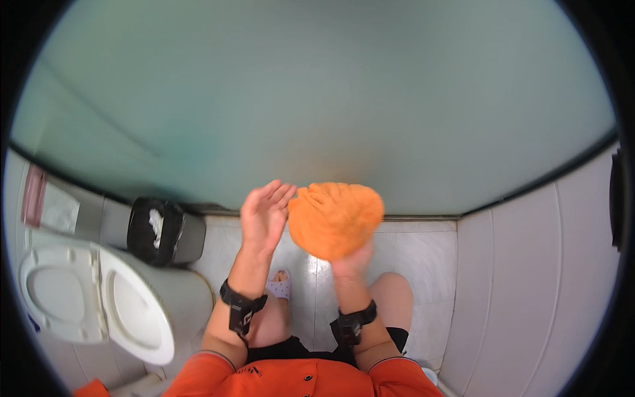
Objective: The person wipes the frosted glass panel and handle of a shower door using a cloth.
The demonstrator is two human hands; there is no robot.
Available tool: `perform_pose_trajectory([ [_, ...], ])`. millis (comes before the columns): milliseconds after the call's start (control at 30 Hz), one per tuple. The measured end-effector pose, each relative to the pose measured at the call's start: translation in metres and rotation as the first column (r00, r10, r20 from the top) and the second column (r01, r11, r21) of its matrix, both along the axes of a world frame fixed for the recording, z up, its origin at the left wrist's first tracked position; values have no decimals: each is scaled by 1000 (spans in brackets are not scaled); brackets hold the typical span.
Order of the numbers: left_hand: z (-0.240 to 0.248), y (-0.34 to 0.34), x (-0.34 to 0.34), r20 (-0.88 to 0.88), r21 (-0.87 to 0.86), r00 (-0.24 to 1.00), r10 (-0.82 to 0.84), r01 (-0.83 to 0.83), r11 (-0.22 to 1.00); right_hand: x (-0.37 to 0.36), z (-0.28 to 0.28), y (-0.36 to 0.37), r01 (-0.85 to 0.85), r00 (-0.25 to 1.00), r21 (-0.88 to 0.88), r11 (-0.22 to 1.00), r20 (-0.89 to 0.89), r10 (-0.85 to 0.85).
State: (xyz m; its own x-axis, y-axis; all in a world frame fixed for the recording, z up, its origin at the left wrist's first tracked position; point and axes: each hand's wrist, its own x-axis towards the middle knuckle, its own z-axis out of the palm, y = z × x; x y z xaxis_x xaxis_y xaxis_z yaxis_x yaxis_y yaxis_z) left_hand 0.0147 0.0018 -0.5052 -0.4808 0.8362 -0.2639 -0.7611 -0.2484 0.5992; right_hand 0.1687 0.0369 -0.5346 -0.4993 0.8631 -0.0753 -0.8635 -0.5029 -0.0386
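Note:
An orange cloth (336, 220), rounded and gathered into creases along its upper left side, is held up in front of the frosted glass panel (331, 92). My right hand (354, 259) has hold of it from below and behind; most of that hand's fingers are hidden by the fabric. To the left of the cloth, my left hand (264, 215) is raised with its palm showing and its fingers stretched out. Its fingertips come close to the cloth's left edge; whether they touch it I cannot tell. Each forearm wears a black strap with a small device.
On the left stands a white toilet (142, 311) with its lid and seat (63, 294) raised. Beside it is a grey bin (188, 238) lined with a black bag. A tiled wall (529, 264) closes off the right side, and pale tiles (423, 264) cover the floor.

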Motion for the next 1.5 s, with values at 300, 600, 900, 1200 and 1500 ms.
perform_pose_trajectory([
  [300,27,-8,38,-91,-310,892,-443,397,864,17,14,8,-54,998,56,997,-39,57],
  [600,41,-15,51,-478,-379,749,-460,296,877,61,-6,18,-195,979,130,972,85,185],
  [900,40,-22,38,-617,-212,706,-347,276,938,102,4,38,-305,723,688,658,617,-310],
  [1200,35,-15,27,-479,-20,822,-309,342,939,99,50,58,-461,699,772,437,620,-357],
  [1500,39,-11,41,-423,-242,812,-402,326,914,50,-22,8,-273,959,103,956,-47,279],
])
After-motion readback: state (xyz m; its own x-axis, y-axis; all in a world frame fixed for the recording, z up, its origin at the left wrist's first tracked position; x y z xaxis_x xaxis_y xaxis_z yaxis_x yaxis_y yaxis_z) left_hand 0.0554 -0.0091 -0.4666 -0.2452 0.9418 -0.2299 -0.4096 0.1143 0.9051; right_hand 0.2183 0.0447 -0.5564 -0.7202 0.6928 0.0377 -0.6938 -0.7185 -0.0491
